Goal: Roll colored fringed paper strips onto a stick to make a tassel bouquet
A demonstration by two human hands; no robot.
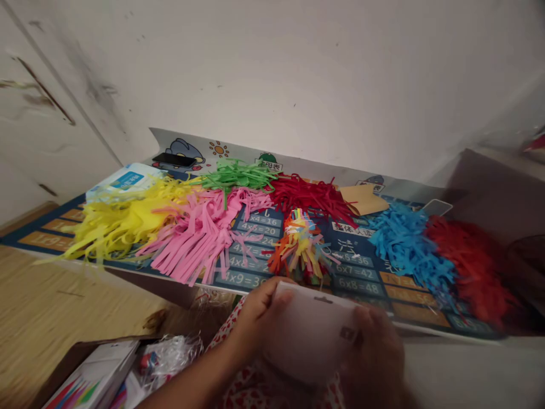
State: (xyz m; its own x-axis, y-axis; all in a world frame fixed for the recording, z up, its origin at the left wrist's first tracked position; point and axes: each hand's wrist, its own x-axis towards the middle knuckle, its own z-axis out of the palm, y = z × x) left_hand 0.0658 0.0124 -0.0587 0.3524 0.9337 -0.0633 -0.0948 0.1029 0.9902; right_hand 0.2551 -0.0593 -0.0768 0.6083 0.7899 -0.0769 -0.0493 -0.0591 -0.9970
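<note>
Between my two hands is a flat, pale package [309, 335] with a hang hole near its top edge, held tilted above my lap and slightly blurred. My left hand [264, 312] grips its left edge, thumb on the face. On the right edge, my right hand [378, 346] is wrapped round it, smeared by motion. Just beyond the package, a multicoloured bundle of paper strips [302, 244] lies on the table. Pink strips [200, 233], yellow strips [123, 221], green strips [238, 175], dark red strips [310, 196], blue strips [411, 247] and red strips [472, 267] are spread around it.
A times-table mat [357, 287] covers the table against the wall. At the back left are a black phone [174, 159] and a white-and-blue packet [128, 180]. An orange-tan paper piece [364, 199] lies right of centre. Below left, a box holds similar packages [91, 378] and clear wrapping [170, 358].
</note>
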